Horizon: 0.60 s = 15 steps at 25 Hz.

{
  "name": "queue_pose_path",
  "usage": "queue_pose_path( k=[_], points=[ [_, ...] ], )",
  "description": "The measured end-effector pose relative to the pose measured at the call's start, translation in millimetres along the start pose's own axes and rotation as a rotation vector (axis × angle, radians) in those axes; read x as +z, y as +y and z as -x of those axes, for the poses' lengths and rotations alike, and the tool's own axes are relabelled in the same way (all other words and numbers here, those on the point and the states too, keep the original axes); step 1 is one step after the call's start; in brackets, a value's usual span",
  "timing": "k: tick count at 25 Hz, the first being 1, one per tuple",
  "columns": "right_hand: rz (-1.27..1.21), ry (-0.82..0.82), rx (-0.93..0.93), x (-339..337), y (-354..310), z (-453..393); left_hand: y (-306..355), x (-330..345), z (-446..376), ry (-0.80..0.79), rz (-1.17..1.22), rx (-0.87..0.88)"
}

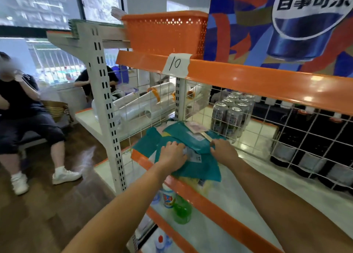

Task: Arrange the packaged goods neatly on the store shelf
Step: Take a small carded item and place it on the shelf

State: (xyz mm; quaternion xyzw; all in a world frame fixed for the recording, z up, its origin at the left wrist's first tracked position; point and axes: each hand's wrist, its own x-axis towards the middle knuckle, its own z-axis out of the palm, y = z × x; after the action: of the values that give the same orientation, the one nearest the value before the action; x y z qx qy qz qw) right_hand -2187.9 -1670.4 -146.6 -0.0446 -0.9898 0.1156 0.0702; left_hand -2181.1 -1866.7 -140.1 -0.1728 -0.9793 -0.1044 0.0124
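Where tape [177,64] reads "10", left hand [172,154] and right hand [222,149] fingers gripping teal packages [191,138], Pepsi poster [298,23] behind

Teal packages [191,138] lie flat (overlapping, askew) on the shelf [248,168].

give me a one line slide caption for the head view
Left hand and right hand press on teal packages stacked on the orange-edged shelf.

Perhaps three teal packages [188,138], two hands [172,154]
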Motion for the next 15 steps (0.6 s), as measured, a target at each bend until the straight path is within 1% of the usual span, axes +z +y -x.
queue_pose_path(
  k=[4, 8, 12, 15],
  points=[
    [0.005, -0.005, 0.089, 8.6, -6.3, -31.8, -16.5, -4.0, -35.2, 0.002, 0.020, 0.062],
    [0.068, -0.081, 0.163, 15.8, -12.3, -59.3, -34.0, -5.7, -61.9, 0.014, 0.029, 0.114],
    [0.173, -0.109, 0.204, 21.0, -20.0, -73.9, -49.2, -3.3, -78.5, -0.024, 0.017, 0.154],
    [0.159, -0.123, 0.244, 15.5, -27.1, -77.5, -55.2, 0.3, -87.2, -0.051, 0.015, 0.191]
  ],
)
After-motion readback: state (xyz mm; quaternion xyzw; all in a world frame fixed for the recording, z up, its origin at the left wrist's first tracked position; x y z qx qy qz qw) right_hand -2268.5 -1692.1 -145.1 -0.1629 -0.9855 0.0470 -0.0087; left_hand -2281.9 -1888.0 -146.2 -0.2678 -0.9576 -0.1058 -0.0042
